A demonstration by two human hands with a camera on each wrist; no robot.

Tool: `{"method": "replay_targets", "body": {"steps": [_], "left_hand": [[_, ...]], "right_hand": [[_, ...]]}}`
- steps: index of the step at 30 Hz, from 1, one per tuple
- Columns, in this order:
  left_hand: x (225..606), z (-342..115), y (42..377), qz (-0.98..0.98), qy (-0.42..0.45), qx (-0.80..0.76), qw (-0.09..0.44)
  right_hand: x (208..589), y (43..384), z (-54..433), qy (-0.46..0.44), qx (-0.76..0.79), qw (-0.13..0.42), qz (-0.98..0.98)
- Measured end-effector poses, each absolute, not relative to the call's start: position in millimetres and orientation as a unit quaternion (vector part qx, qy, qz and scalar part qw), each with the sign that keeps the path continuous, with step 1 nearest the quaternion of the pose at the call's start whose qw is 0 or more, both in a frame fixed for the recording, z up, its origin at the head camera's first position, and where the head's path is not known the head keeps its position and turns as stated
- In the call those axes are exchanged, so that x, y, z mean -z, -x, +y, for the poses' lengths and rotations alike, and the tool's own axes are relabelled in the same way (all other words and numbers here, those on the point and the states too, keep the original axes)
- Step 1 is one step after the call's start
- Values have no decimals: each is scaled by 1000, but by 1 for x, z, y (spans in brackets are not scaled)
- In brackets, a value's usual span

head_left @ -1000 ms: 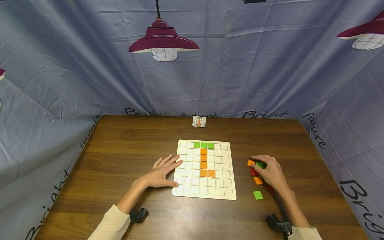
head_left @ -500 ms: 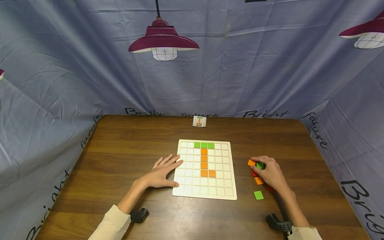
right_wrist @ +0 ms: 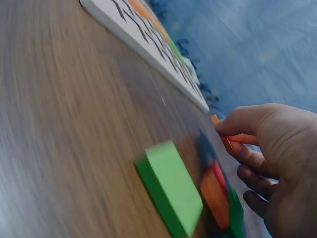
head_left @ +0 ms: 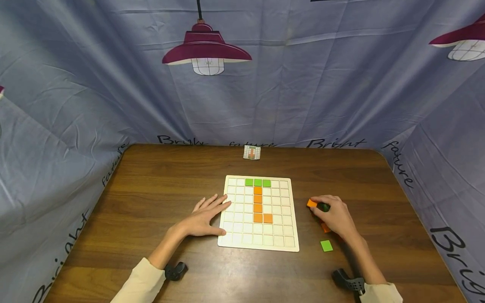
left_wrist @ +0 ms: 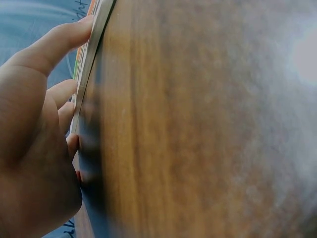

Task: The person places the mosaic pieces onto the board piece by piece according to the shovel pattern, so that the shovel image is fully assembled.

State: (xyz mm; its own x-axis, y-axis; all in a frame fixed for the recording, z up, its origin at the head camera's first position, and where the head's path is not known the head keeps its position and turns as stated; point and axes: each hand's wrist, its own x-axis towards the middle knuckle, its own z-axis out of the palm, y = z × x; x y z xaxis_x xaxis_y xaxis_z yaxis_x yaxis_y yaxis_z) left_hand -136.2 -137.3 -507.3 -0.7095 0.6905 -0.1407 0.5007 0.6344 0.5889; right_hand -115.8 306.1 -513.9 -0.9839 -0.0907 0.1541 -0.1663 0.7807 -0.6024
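A pale grid board [head_left: 236,240] lies mid-table, with a row of green tiles [head_left: 257,183] at its far edge and a column of orange tiles [head_left: 257,208] below, plus one orange tile [head_left: 267,218] beside the column's near end. My left hand [head_left: 202,219] rests at the board's left edge, fingers spread, fingertips and thumb touching it. To the right, my right hand [head_left: 336,214] pinches an orange tile [right_wrist: 225,136] between thumb and fingers. Beneath that hand lie loose tiles, partly hidden: an orange tile [right_wrist: 215,197], a red one [right_wrist: 219,177] and a green one [head_left: 323,207].
A separate green tile [head_left: 326,245] lies nearer me, right of the board. At the table's far edge lies a small card [head_left: 251,152] printed with a grid pattern. Blue-grey cloth [head_left: 265,84] hangs behind and at both sides of the wooden table [head_left: 159,176].
My right hand has lifted the orange tile and moved slightly left with it, away from the loose tiles. The left hand has stayed at the board's edge.
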Motion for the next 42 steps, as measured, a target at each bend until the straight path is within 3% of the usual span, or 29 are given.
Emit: {"method": "replay_targets", "body": {"steps": [20,42], "left_hand": [[507,-137,137,888,-336,-259,175],[507,-136,137,885,-338,-267,177]], "right_hand": [[504,116,209,-171,-367,39,-913],[517,118,155,-242,-357,31,-902]]}}
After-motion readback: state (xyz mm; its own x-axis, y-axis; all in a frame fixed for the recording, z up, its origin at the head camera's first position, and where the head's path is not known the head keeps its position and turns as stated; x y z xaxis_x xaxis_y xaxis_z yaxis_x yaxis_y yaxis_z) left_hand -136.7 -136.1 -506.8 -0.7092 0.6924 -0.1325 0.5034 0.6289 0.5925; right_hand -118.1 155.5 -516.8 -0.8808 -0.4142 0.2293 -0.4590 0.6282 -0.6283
